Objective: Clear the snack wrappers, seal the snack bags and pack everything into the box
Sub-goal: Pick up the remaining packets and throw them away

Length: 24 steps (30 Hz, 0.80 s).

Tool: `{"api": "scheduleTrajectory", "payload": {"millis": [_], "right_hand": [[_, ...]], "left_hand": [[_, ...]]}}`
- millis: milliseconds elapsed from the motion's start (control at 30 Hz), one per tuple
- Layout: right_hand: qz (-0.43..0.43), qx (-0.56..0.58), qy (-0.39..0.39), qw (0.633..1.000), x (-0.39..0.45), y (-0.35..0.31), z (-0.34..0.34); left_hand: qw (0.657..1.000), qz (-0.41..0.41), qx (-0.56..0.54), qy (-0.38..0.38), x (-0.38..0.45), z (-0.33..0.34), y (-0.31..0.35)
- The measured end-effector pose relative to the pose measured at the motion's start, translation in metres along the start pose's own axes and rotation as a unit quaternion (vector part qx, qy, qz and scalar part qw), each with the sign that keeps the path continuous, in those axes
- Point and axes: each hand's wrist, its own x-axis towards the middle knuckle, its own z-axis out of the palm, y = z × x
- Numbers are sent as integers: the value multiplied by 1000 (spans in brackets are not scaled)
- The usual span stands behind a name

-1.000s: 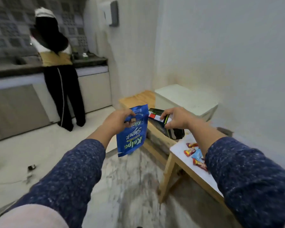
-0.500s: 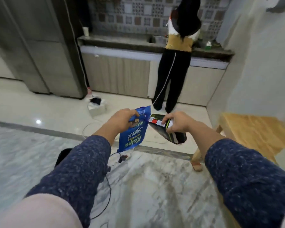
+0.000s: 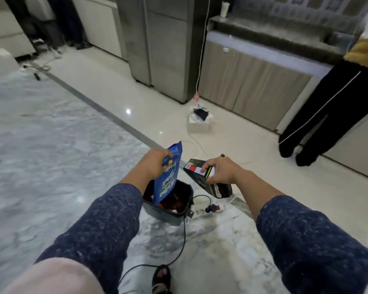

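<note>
While both arms in dark blue speckled sleeves reach forward over the marble floor (image 3: 40,145), the left hand (image 3: 155,164) pinches the top edge of a blue Kalpa snack bag (image 3: 168,177), which hangs upside down with its lower end dipping into the mouth of a dark bin (image 3: 168,211) standing on the floor below. Red wrappers (image 3: 174,202) lie inside the bin. The right hand (image 3: 219,172) grips a black snack wrapper (image 3: 202,177) with a white and red label and a yellow-green stripe, held tilted in the air just to the right of the bin and apart from the blue bag. A black cable (image 3: 184,236) runs from a white power strip (image 3: 208,210) beside the bin toward a sandalled foot (image 3: 162,276) at the bottom edge. Farther off, a small white box (image 3: 199,124) sits on the pale tiles near grey kitchen cabinets (image 3: 253,85), and another person in black trousers (image 3: 327,111) stands at the counter (image 3: 274,32) on the right.
</note>
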Motion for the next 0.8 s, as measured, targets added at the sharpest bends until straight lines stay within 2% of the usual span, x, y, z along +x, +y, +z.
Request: {"api": "scheduleTrajectory", "payload": {"millis": [133, 267, 433, 500, 633, 800], "right_hand": [[-22, 4, -51, 998, 83, -14, 38], [-31, -39, -123, 991, 150, -10, 79], [-35, -48, -191, 980, 229, 2, 113], [-44, -46, -223, 973, 251, 4, 120], [-61, -93, -237, 965, 282, 6, 118], [-69, -144, -226, 961, 298, -2, 70]], "left_hand": [[997, -67, -21, -35, 37, 21, -55], [988, -120, -51, -88, 65, 57, -94], [963, -203, -109, -138, 97, 96, -136], [956, -221, -90, -170, 108, 105, -146], [950, -242, -48, -190, 126, 106, -150], [952, -232, -20, -197, 157, 75, -132]]}}
